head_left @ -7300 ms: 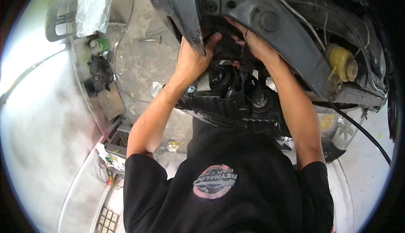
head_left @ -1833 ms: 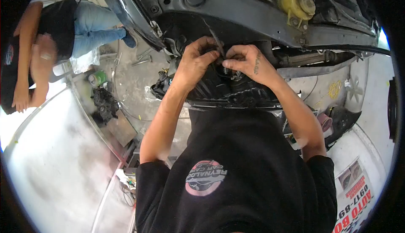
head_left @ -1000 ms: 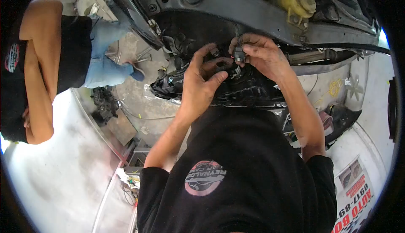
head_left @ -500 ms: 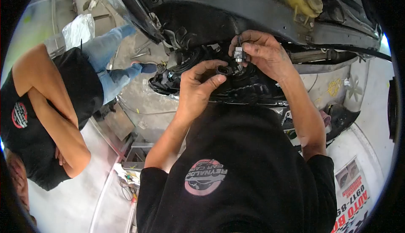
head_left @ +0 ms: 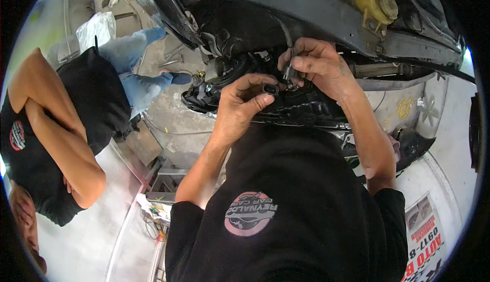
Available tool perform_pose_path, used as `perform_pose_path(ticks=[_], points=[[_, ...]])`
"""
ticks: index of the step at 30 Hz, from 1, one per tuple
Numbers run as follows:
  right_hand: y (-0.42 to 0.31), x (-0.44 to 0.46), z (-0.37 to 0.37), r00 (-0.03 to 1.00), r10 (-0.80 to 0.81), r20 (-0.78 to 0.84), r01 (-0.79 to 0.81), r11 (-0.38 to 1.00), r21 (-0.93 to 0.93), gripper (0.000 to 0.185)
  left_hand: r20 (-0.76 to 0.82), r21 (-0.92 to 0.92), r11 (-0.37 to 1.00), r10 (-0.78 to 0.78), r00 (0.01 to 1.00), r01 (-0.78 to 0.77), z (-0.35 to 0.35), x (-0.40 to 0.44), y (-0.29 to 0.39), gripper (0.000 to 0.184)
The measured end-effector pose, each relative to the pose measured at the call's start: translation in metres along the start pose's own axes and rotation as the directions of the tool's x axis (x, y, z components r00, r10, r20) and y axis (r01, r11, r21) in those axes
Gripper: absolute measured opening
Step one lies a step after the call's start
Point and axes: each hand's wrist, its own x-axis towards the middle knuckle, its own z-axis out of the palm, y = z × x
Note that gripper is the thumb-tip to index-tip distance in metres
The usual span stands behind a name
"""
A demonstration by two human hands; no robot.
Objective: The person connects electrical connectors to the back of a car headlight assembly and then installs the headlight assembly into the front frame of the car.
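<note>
My left hand (head_left: 242, 103) pinches a black oval electrical connector (head_left: 270, 89) between thumb and fingers, its open end facing up. Just to the right, my right hand (head_left: 324, 72) is closed on a dark wire connector (head_left: 289, 72). A thin black cable (head_left: 287, 34) runs from that connector up toward the car body. The two connectors are close together but appear apart. Beneath both hands lies a black headlight-like assembly (head_left: 306, 108), partly hidden by my fingers.
The dark car body panel (head_left: 306, 11) spans the top, with a yellowish reservoir (head_left: 375, 6) at right. At left stands a person (head_left: 61, 123) with folded arms. A toolbox (head_left: 166, 182) and a black car part (head_left: 416, 146) are on the floor.
My right hand has turned its connector, so the light grey face no longer shows and it points more downward. My left hand has hardly moved. The view has shifted slightly.
</note>
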Motion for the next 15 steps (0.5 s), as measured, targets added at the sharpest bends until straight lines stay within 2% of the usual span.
perform_pose_path(ticks=[8, 15], points=[[-0.008, 0.001, 0.009, 0.995, 0.067, -0.073, -0.07, 0.997, -0.038, 0.027, -0.066, 0.01, 0.999, -0.048, 0.997, 0.048, 0.0, 0.001, 0.003, 0.032], [-0.007, 0.003, 0.012, 0.977, 0.077, -0.198, -0.088, 0.995, -0.045, 0.026, -0.108, 0.063, 0.998, 0.005, 0.994, 0.002, 0.008, 0.003, 0.006, 0.031]])
